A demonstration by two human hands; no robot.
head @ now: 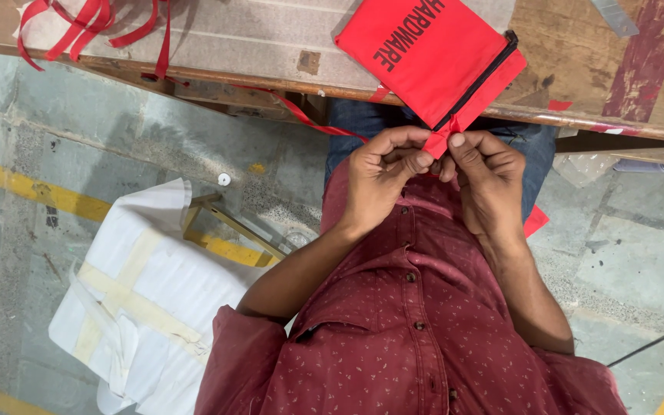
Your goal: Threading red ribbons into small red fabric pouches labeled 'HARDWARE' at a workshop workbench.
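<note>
A red fabric pouch (432, 54) with a black zipper along one side lies on the edge of a wooden workbench (255, 46). Its near corner hangs over the edge toward me. My left hand (382, 173) and my right hand (486, 173) meet at that corner, fingertips pinching the red fabric and a red ribbon (309, 115) that trails off to the left. Both hands are closed on the corner, close together and touching.
A tangle of red ribbon (78, 23) lies at the bench's far left. A white stool or seat wrapped in cloth and tape (147, 300) stands on the floor to my left. The grey floor has yellow lines (32, 192). Red scraps lie near my right leg.
</note>
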